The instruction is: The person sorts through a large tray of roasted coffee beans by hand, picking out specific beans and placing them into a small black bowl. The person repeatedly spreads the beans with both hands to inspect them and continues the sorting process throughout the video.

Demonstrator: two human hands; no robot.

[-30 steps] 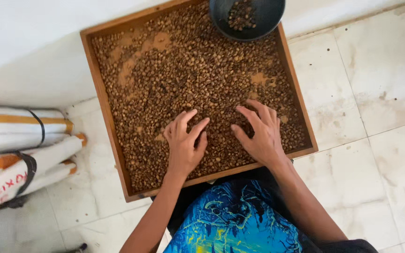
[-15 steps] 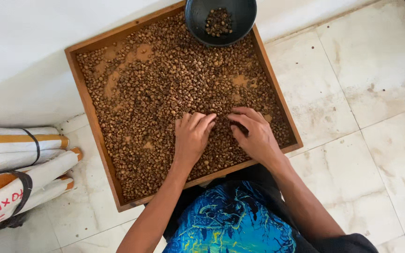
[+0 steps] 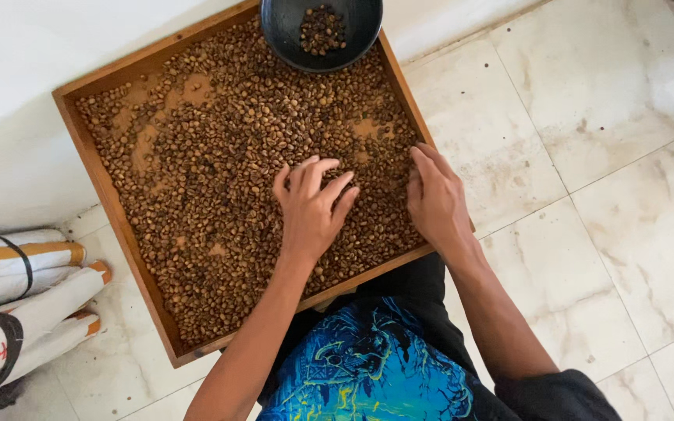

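Head view: beans under fingers

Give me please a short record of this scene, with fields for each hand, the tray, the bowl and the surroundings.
left hand: palm down on the beans, fingers spread
right hand: on the beans near the tray's right edge
tray: square, wooden, covered with brown beans, bare patches showing
bowl: dark, at the far edge, a few beans inside
floor: pale tiles
sacks: white, rolled, left of the tray
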